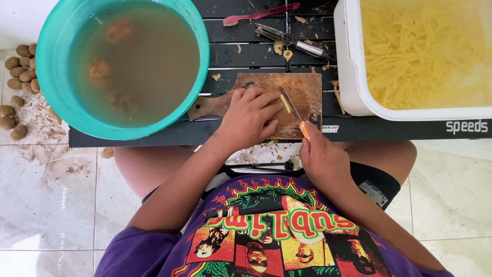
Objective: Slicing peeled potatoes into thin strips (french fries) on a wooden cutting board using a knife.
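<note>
At the far left I see a heap of unpeeled brown potatoes lying on the pale tiled floor, with dirt scattered around them. Next comes a big teal basin on the dark slatted worktop, full of murky water with several potatoes sunk in it. Just right of the basin lies a wooden cutting board, its handle pointing toward the basin.

My left hand is pressed flat-curled down on the board, fingers closed over a piece of peeled potato — only a pale yellow sliver of it shows at my fingertips. Right beside it, my right hand is wrapped tight around the orange handle of a knife, the blade slanting up across the board and touching the potato piece next to my left fingers.

Behind the board, on the worktop, I can see a red toothbrush and a metal peeler, with bits of peel scattered about them. Furthest right stands a white rectangular tub, heaped with pale yellow potato sticks. Its near corner sits just beside the board's right edge — I cannot tell if they touch.
</note>
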